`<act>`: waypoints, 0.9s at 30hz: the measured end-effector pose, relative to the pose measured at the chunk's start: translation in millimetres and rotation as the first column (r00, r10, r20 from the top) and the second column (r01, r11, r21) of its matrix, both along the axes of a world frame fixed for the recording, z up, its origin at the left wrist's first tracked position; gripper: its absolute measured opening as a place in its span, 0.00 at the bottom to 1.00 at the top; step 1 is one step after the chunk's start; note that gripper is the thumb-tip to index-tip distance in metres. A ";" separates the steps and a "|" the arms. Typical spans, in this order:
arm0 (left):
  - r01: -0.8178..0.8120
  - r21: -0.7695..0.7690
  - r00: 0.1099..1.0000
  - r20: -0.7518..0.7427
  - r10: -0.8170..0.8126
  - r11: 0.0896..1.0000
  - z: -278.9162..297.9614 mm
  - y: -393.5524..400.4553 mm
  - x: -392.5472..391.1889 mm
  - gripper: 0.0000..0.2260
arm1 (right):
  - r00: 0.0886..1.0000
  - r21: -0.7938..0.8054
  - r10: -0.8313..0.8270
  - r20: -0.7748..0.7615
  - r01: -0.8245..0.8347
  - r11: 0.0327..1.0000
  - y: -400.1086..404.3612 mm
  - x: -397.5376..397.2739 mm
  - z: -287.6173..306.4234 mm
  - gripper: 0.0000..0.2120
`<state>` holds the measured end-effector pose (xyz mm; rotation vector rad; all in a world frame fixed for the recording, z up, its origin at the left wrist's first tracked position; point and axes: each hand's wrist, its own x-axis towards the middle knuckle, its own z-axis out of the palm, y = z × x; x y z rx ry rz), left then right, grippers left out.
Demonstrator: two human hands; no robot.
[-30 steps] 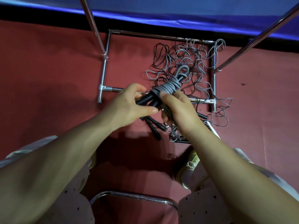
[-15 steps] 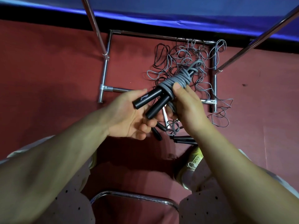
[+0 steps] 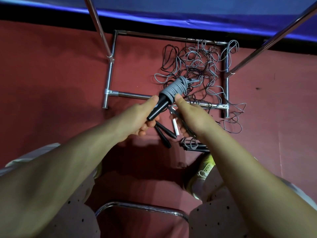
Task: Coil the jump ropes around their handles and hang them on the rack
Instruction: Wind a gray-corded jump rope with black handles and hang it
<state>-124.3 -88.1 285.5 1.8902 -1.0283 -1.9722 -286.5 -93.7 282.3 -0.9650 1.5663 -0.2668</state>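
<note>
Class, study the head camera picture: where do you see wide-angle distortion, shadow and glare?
Head view: wide-angle lens makes the forearms balloon at the bottom edge and the rack poles splay outward; a broad dark shadow falls on the red floor left of the left hand; bright glare streaks the chrome rack base; the coiled grey rope stays sharp.

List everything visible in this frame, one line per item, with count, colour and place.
Coiled grey jump rope on black handles: one, held above the floor, centre.
Loose tangle of grey and black ropes: count unclear, on the floor inside the rack base.
Black handles on the floor: several, under the hands.
Chrome tube rack: one, base on the red floor.
Yellow-green shoe: one, lower right.
Left hand: grips the handles.
Right hand: thumb on the coil.
</note>
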 end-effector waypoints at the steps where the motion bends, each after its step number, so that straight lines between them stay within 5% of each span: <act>1: 0.013 -0.030 0.999 0.037 -0.012 0.999 -1.0 0.3 -0.4 0.23 | 1.000 0.021 0.002 -0.014 -0.002 1.000 0.4 0.1 -1.0 0.30; 10: 0.159 -0.223 0.966 0.237 -0.105 0.962 -3.6 -0.2 4.7 0.14 | 0.999 0.001 -0.007 0.042 0.007 1.000 3.6 5.3 -3.2 0.35; 16: 0.146 -0.250 0.982 0.151 -0.110 0.957 0.8 -2.1 8.9 0.07 | 0.994 -0.074 0.075 0.082 -0.069 0.995 3.5 5.9 -5.2 0.29; 19: 0.123 -0.148 0.991 0.074 -0.113 0.981 2.9 -2.4 10.2 0.06 | 0.990 -0.122 0.070 0.120 -0.055 0.991 4.1 6.6 -4.5 0.20; 24: 0.089 0.288 0.934 -0.355 0.020 0.954 12.7 -4.7 11.8 0.34 | 0.952 -0.107 -0.004 0.306 0.038 0.994 4.6 6.9 -9.1 0.15; 27: 0.133 0.380 0.861 -0.502 0.083 0.915 13.6 -4.0 13.0 0.37 | 0.937 -0.064 0.003 0.351 0.020 0.998 2.8 7.4 -12.4 0.15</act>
